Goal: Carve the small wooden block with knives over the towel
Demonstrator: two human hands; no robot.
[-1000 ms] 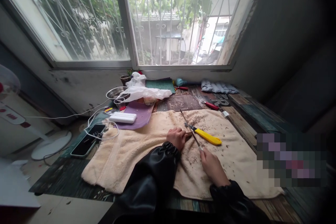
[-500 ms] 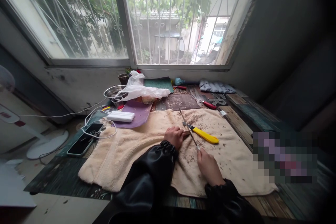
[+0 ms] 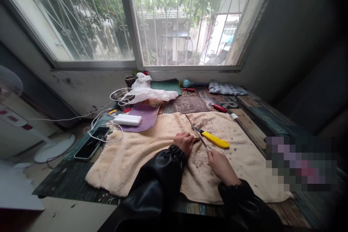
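Observation:
My right hand (image 3: 221, 166) is closed around the pale handle of a long, slim file (image 3: 204, 144), which points away from me and to the left. Its dark shaft crosses the end of a small brown piece of wood (image 3: 196, 139). My left hand (image 3: 184, 142) presses that piece against the beige towel (image 3: 141, 148), its fingers closed and partly hiding it. Just right of the file lies a utility knife (image 3: 216, 140) with a yellow handle. Brown shavings are scattered over the towel around both hands.
Beyond the towel lie a red-handled tool (image 3: 219, 108), a white plastic bag (image 3: 154, 95), a metal bowl (image 3: 115, 95) and a green mat (image 3: 166, 87). At left are a white power bank (image 3: 127, 120), its cable and a phone (image 3: 91, 143). A fan (image 3: 54, 148) stands beside the table.
The whole view has shifted slightly, so things appear a little further right. My left hand stays on the wood piece; the file remains across it, with only a small change in position.

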